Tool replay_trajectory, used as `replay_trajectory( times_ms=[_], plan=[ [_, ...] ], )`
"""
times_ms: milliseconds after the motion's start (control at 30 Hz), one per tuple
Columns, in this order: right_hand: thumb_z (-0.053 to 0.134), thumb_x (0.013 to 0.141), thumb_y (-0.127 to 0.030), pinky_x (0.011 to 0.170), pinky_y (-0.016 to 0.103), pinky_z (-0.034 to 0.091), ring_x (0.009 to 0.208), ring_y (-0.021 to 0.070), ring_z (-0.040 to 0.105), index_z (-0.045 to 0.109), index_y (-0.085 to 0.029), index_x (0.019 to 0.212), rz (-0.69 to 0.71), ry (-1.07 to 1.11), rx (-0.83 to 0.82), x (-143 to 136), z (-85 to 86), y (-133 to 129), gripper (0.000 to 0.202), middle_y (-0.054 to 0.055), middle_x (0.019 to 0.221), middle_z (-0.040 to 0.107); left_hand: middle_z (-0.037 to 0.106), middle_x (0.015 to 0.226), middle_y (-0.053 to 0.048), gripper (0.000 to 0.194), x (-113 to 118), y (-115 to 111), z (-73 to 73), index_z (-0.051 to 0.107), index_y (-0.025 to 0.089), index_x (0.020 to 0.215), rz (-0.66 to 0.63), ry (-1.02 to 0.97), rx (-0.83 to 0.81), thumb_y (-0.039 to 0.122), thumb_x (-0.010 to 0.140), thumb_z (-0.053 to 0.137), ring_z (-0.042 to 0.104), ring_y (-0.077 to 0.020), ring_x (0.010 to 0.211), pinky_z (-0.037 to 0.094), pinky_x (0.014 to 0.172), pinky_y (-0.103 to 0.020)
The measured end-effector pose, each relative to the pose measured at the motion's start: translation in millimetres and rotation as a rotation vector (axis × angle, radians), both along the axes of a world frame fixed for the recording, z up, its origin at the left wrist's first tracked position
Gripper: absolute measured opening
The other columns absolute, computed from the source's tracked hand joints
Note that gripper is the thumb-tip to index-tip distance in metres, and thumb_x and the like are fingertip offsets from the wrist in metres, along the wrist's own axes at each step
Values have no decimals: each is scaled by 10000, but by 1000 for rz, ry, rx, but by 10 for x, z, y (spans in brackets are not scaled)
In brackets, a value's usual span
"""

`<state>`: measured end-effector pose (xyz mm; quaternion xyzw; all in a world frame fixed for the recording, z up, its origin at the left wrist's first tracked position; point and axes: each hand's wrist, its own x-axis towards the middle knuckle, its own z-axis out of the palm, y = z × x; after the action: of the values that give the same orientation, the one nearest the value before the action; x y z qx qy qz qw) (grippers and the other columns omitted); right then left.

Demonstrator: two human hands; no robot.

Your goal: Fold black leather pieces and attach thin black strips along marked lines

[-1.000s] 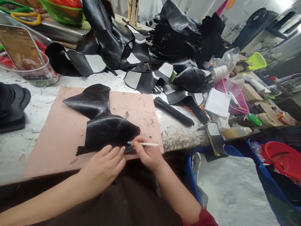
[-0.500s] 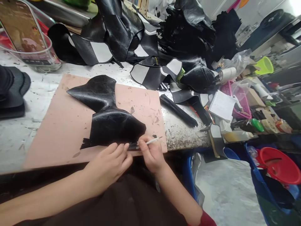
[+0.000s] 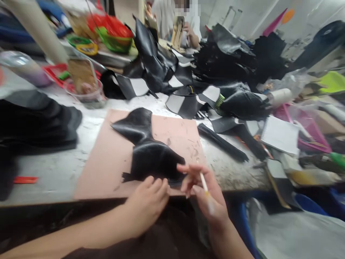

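A shaped black leather piece point(image 3: 153, 158) lies on a pink board point(image 3: 102, 158) at the table's front edge. Along its lower edge runs a dark strip with a frayed end at the left. My left hand point(image 3: 151, 205) rests at that edge, fingers together and bent; what lies under the fingertips is hidden. Just right of it, my right hand point(image 3: 208, 194) has a thin white pen-like tool point(image 3: 204, 182) between its fingers, with the index finger stretched out toward the leather's right corner.
Stacked black pieces point(image 3: 40, 122) stand at the left. A phone point(image 3: 82, 76) leans in a clear container. Behind are heaped leather parts point(image 3: 156, 64); a notebook point(image 3: 280, 135) lies at the right. Another person point(image 3: 191, 34) is at the back.
The view has swung up and left. My right hand has lifted off the leather's edge, and its fingers have spread and turned the white tool. My left hand stays at the edge.
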<state>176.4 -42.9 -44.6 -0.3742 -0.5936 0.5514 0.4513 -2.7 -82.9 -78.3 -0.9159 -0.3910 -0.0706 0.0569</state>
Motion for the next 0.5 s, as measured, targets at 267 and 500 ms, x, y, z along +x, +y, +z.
replay_trajectory(
  times_ms=[267, 500],
  plan=[
    [431, 878, -178, 618, 277, 522, 729, 168, 632, 617, -189, 993, -112, -469, 526, -171, -288, -54, 219, 62, 823, 667, 614, 1107, -114, 330, -77, -61, -66, 581, 96, 1075, -9, 25, 77, 268, 843, 421, 491, -233, 934, 298, 809, -392],
    [397, 868, -156, 562, 263, 487, 599, 142, 590, 552, -165, 806, -180, -558, 521, -118, -275, -77, 167, 34, 667, 611, 639, 1069, -87, 256, -44, -16, 23, 570, 182, 1055, 12, -21, 70, 268, 829, 483, 534, -213, 899, 320, 804, -358]
  ],
)
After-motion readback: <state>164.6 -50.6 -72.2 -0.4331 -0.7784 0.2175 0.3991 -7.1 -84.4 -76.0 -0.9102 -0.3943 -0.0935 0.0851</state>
